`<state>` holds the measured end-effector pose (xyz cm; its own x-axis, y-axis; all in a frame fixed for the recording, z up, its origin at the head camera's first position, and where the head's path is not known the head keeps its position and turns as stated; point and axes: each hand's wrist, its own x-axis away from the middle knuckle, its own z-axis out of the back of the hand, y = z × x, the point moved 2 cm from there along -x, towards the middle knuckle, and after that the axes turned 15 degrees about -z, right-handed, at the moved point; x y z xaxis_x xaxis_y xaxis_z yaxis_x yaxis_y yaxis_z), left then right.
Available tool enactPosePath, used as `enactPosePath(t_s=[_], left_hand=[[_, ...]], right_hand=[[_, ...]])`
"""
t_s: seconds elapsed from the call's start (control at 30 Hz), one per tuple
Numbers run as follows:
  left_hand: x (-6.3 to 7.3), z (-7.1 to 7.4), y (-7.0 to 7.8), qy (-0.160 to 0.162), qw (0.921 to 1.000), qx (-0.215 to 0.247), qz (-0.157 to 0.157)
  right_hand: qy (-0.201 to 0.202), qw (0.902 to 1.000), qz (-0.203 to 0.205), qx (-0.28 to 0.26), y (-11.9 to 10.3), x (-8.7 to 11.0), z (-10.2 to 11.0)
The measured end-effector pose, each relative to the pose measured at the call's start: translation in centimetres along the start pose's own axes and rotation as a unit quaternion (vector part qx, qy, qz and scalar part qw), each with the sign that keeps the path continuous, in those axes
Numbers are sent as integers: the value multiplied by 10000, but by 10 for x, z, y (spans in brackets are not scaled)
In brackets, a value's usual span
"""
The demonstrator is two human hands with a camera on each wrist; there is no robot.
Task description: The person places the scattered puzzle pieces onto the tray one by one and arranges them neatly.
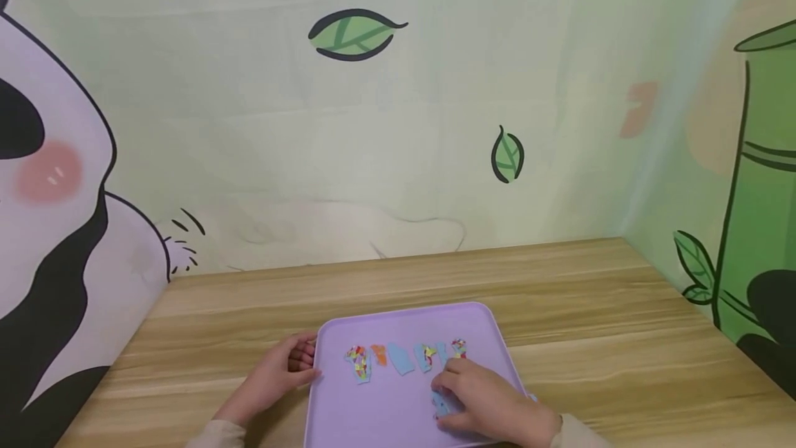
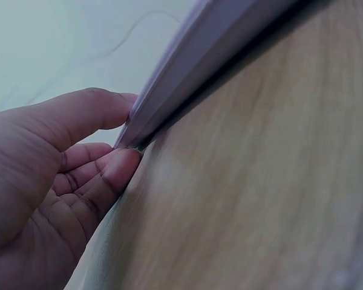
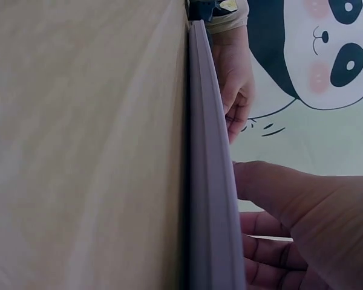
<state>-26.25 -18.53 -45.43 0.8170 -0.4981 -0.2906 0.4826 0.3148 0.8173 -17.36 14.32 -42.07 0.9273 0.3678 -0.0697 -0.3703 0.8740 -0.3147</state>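
Note:
A light purple tray [image 1: 373,420] lies on the wooden table. My left hand [image 1: 276,372] is at its left edge; in the left wrist view the thumb [image 2: 100,112] presses the rim and the fingers curl at its underside. Near the tray's right front, my right hand [image 1: 488,399] has its thumb and fingers at a small flat blue piece [image 1: 439,404]. In the right wrist view the tray's side wall [image 3: 212,181] hides those fingertips. Beyond it runs a row of flat cut pieces: a multicoloured one [image 1: 358,364], an orange one [image 1: 379,355], a plain blue one [image 1: 400,358] and several others.
The wooden table [image 1: 591,310] extends around the tray to a printed cloth backdrop [image 1: 404,144] with leaves. A panda print [image 1: 56,240] stands at the left, green bamboo [image 1: 759,213] at the right. Something small and blue [image 1: 533,398] shows at the tray's right edge.

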Motion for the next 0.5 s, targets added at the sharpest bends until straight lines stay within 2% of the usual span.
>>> enactPosePath(t_s=[0.27,0.5], left_hand=[[0,0,2,-25,10000,14,-81],[0,0,3,37,10000,27,-27]], right_hand=[[30,9999,-52,-98,3,0,8],[24,9998,138,-135,3,0,13]])
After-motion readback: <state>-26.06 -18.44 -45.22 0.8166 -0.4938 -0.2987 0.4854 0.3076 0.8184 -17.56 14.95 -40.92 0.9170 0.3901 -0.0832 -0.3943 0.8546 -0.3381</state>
